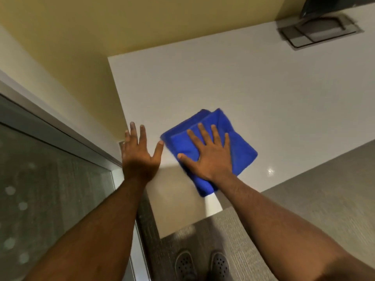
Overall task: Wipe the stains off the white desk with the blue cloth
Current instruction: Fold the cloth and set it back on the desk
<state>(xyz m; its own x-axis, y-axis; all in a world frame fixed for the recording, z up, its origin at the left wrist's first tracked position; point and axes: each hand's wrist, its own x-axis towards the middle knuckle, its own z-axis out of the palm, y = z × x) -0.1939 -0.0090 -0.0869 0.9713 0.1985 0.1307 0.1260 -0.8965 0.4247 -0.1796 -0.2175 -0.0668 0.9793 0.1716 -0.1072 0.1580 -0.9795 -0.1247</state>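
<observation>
Blue cloth [215, 147] under flat right hand [209, 157]

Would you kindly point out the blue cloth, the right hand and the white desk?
blue cloth [241, 148]: head view, right part of fabric.
right hand [211, 157]: head view, back of hand.
white desk [233, 82]: head view, bare top.

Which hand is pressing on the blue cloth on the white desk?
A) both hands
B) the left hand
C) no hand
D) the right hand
D: the right hand lies flat with spread fingers on the blue cloth, while the left hand is open beside the cloth, near the left edge of the white desk.
</observation>
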